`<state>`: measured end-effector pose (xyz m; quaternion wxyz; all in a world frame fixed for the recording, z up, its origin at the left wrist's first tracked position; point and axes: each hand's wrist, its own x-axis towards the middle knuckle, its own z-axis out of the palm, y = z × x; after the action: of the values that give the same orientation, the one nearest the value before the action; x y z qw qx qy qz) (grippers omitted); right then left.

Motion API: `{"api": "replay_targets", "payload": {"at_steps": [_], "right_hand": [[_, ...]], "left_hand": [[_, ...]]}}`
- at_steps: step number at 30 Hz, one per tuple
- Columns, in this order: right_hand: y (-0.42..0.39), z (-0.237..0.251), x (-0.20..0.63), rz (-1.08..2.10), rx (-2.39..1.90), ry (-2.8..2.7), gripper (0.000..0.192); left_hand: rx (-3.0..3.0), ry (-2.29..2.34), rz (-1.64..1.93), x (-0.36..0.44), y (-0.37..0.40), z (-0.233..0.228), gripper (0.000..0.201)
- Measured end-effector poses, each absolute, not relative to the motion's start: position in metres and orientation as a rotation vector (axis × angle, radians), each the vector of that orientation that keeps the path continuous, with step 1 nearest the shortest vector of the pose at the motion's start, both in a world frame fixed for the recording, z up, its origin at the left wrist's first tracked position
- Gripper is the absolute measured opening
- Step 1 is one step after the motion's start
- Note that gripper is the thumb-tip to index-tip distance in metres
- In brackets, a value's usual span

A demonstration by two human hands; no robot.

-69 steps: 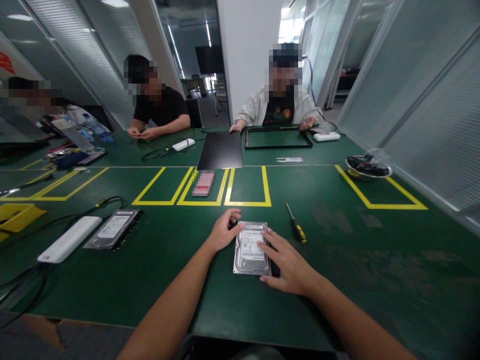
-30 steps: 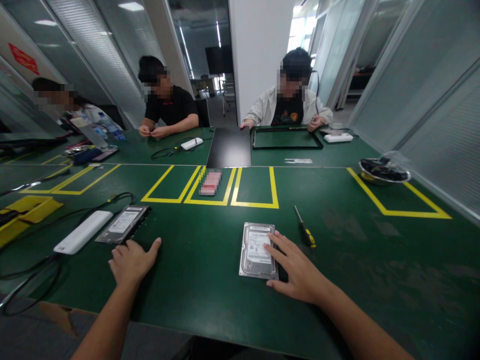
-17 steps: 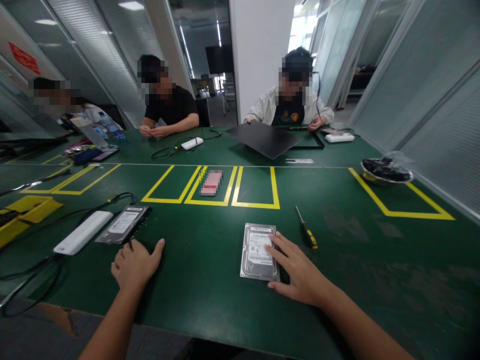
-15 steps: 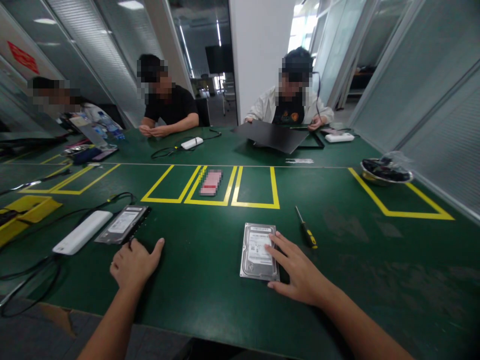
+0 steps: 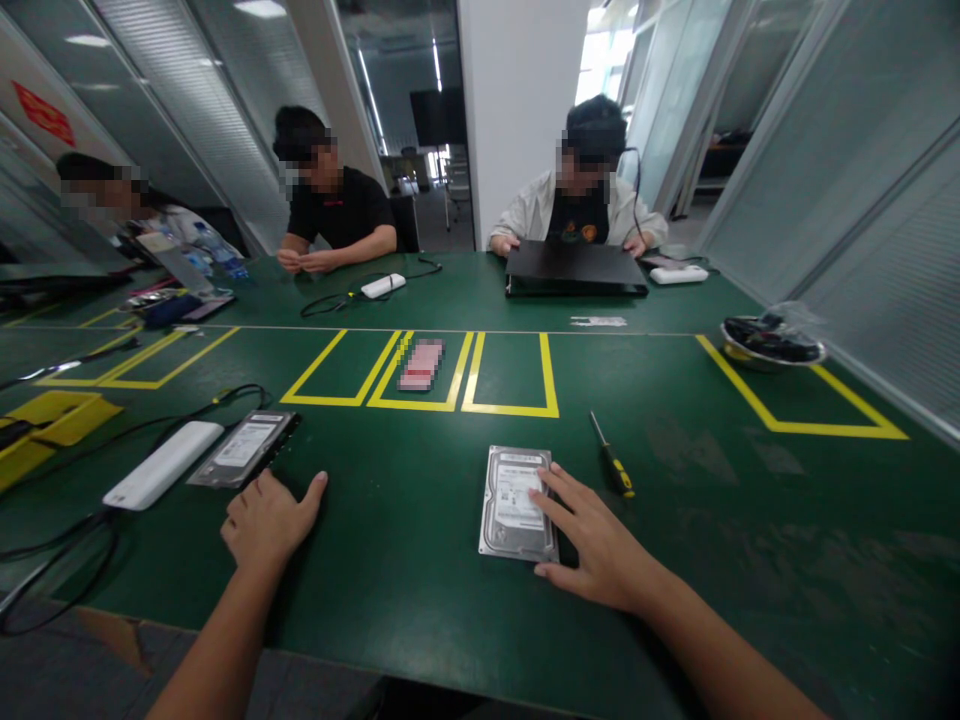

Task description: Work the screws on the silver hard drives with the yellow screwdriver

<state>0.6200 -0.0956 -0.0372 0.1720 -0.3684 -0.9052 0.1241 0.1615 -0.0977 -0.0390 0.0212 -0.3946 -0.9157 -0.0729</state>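
A silver hard drive with a white label lies flat on the green table. My right hand rests against its right side, fingers spread over the label and thumb by the lower right corner. My left hand lies on the table with the thumb held out and the fingers loosely bent, nothing visible in it. Just beyond those fingers is a second hard drive, darker, also label up. To the right of my right hand lies a screwdriver with a yellow and black handle.
A white power bank with black cables and a yellow tray are at left. Yellow tape marks cross the table; a pink pixelated item lies within. A metal bowl stands right. Opposite, a person holds a black panel.
The person opposite has lowered the tilted black panel level onto the frame, now with both hands at its sides. My hands and the hard drives stay practically still.
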Motion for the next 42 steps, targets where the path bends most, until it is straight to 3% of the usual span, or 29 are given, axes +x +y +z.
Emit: {"api": "replay_targets", "payload": {"at_steps": [25,31,36,42], "right_hand": [[-0.097,-0.034,0.619,0.370,-1.076,-2.583,0.081],[-0.097,-0.033,0.618,0.391,-1.070,-2.583,0.081],[-0.097,-0.032,0.618,0.404,-1.085,-2.581,0.080],[-0.096,-0.033,0.618,0.400,-1.094,-2.590,0.081]], "left_hand": [[-1.438,-2.788,-0.168,0.170,-0.065,-0.057,0.096],[-1.315,-2.586,-0.248,0.161,-0.074,-0.029,0.075],[-1.400,-2.464,0.078,0.128,-0.075,-0.011,0.045],[-1.572,-2.427,0.139,0.120,-0.070,-0.015,0.050]]}}
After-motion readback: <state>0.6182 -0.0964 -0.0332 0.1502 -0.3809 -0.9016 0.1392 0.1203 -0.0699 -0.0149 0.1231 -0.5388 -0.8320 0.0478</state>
